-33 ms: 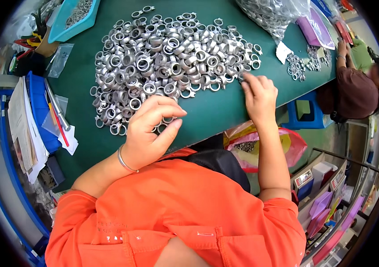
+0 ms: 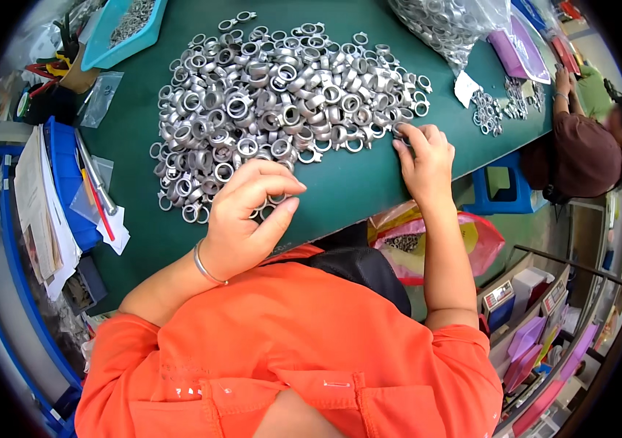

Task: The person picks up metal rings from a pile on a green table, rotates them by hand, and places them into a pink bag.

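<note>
A broad heap of small silver metal rings [image 2: 267, 95], each with a small lug, lies on the green tabletop [image 2: 355, 186]. At the heap's near edge rests my left hand [image 2: 249, 208], its fingers bent and its thumb apart from the index finger. Nothing shows in its grasp; a few rings are partly hidden behind it. My right hand [image 2: 429, 160] is at the heap's right end, with thumb and index finger closed around a single metal ring [image 2: 398, 130], which the fingertips partly cover.
A turquoise tray [image 2: 123, 44] of small parts stands far left, near a blue file holder [image 2: 70, 182] with papers. A clear bag [image 2: 450, 29] of rings and a purple bin [image 2: 512, 55] are far right. Beyond a blue stool [image 2: 501, 186] sits another person [image 2: 588, 150].
The fingers of my right hand have shifted slightly at the ring by the heap's right end. My left hand stays in place.
</note>
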A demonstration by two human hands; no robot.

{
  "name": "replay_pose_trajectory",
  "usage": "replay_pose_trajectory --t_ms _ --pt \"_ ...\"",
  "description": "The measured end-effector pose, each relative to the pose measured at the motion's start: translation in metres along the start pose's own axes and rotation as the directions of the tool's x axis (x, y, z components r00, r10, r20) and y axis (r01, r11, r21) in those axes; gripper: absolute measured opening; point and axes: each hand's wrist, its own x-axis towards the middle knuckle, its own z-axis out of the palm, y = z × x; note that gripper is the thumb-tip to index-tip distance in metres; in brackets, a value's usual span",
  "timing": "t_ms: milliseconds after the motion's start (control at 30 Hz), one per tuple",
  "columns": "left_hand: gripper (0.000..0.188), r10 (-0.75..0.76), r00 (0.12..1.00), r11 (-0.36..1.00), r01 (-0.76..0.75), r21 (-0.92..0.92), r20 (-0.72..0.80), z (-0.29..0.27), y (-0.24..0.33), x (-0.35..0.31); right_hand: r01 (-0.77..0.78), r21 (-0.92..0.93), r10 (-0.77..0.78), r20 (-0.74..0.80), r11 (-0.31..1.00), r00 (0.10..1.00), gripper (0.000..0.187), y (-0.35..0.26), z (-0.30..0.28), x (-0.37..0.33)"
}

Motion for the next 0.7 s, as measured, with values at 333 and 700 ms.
replay_pose_trajectory --t_ms 333,700 --pt "0.016 -0.38 0.907 0.863 0.418 -0.283 0.182 0.003 -0.005 0.003 -0.346 0.927 0.162 0.323 0.144 0.932 0.008 -0.069 0.001 -0.026" --pt "0.011 -0.357 0.917 0.844 0.398 -0.359 0.177 -0.001 -0.01 -0.003 0.104 0.791 -0.122 -0.037 0.602 0.992 0.017 -0.104 -0.002 -0.017"
